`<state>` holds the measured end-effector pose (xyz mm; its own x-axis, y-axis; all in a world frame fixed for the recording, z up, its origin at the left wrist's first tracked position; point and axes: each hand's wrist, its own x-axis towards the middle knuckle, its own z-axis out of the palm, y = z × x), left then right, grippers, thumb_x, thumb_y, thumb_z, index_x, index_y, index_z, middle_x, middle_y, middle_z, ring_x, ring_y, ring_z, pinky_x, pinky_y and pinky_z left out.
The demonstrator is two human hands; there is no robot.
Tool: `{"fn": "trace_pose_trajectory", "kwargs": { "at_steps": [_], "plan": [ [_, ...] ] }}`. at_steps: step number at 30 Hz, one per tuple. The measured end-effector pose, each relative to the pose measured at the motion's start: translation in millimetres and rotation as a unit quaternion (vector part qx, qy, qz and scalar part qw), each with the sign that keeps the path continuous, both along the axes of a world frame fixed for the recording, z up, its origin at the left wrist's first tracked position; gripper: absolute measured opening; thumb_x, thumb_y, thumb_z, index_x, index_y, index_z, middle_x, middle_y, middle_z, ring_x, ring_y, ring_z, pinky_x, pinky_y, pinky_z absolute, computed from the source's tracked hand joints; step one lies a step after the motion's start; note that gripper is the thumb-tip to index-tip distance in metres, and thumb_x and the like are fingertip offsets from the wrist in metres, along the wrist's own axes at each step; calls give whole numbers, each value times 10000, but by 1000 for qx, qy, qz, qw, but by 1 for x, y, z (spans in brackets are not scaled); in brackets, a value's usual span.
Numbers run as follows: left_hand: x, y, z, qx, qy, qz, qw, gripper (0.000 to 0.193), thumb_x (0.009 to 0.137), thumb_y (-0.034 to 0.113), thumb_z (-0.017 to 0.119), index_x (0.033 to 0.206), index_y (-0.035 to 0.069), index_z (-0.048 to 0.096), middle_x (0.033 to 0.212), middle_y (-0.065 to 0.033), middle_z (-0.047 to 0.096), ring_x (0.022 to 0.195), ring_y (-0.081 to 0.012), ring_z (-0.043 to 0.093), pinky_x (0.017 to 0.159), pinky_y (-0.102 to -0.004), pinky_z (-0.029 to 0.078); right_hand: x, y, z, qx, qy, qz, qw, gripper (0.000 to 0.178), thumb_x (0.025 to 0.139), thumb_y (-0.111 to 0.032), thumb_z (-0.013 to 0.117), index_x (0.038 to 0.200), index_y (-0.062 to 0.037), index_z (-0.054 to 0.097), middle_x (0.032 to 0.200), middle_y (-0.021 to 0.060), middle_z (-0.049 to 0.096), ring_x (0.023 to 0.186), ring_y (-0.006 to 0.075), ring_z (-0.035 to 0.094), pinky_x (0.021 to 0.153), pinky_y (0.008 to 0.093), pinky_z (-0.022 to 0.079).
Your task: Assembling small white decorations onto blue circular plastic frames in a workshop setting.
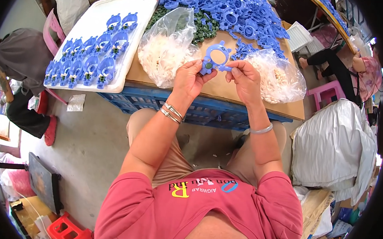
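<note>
Above the table's near edge my left hand (191,78) grips a blue plastic bear-shaped toy part (212,50) that has a round opening in its middle and a dark green piece low on its body. My right hand (245,81) pinches at the right side of the same part, where a small blue bit sticks out between thumb and finger. Left of my hands, a clear bag of cream-coloured small pieces (162,59) stands on the table. A second such bag (275,78) lies just right of my right hand.
On the left, a white tray (132,6) carries rows of blue bear parts (90,66). Behind the bags lie a heap of blue parts (231,13) and dark green pieces (207,27). Other people sit at left (24,54) and right (365,74); a white sack (333,144) stands right.
</note>
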<state>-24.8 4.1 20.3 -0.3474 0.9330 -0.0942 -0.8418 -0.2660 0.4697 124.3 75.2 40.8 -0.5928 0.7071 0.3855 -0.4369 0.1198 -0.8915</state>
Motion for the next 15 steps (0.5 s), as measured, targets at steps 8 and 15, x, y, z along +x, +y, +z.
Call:
{"fn": "trace_pose_trajectory", "kwargs": {
  "at_steps": [8, 15],
  "plan": [
    [-2, 3, -1, 24, -21, 60, 998, 134, 861, 34, 425, 929, -54, 500, 909, -154, 560, 804, -261, 577, 763, -478, 505, 6, 9, -13, 130, -154, -162, 966, 106, 802, -60, 552, 880, 10, 565, 683, 25, 566, 582, 99, 520, 527, 228, 425],
    [-6, 4, -2, 4, -42, 67, 997, 155, 861, 37, 421, 972, -51, 484, 913, -162, 560, 811, -282, 581, 765, -497, 496, 5, 4, -10, 424, -309, -279, 804, 73, 742, -122, 563, 746, -49, 571, 695, 134, 580, 650, 306, 561, 559, 374, 441]
  ]
}}
